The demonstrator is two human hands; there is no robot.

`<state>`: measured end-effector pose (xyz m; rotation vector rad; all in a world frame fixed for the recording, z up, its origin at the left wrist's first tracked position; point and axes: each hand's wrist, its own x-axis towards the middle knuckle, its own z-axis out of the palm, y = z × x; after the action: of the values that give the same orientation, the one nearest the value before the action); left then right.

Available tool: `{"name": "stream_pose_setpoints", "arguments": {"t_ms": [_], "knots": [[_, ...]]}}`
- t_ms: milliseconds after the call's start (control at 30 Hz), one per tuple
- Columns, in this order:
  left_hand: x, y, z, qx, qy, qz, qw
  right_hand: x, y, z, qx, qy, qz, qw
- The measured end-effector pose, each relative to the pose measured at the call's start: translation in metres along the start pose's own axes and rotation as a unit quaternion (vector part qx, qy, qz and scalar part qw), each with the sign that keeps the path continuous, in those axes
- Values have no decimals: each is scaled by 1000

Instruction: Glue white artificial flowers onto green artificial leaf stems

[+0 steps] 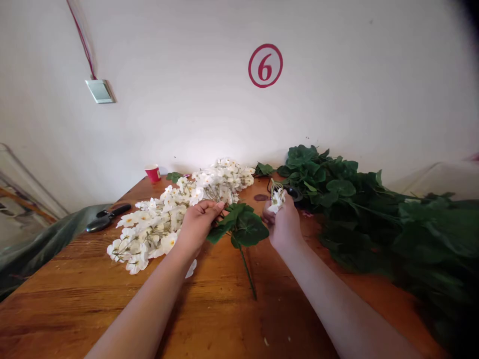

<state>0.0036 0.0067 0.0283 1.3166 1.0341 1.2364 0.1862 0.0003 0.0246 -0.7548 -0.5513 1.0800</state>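
My left hand is closed in a pinch at the upper left edge of a green artificial leaf spray. The spray's bare stem slants down toward me over the wooden table. Its leaves partly cover what lies behind the fingertips. My right hand, to the right of the spray, is closed around a small bunch of white artificial flowers, with pale thin stems sticking up. Left of and behind my left hand lies a long heap of white artificial flowers with yellow centres.
Green artificial leaves are piled along the right side. A black-handled tool lies near the left edge, and a red paper cup stands at the back. Behind my right hand is a round black object. The wall rises behind the wooden table.
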Motion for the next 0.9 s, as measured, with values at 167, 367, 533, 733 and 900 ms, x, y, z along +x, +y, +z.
{"name": "stream_pose_setpoints", "arguments": {"t_ms": [167,367,533,733,900], "knots": [[-3,-1,2,49,43,80,995,-6,5,5,7,41,46,998],[-5,-8,12,33,1,121,992,-12,17,9,1,51,82,995],[-4,-14,15,38,-38,122,991,-14,21,12,13,79,117,990],[2,-27,6,163,55,199,965,-10,21,4,-15,60,93,994],[-2,-20,10,63,7,130,990,-4,28,1,-8,51,93,994]]}}
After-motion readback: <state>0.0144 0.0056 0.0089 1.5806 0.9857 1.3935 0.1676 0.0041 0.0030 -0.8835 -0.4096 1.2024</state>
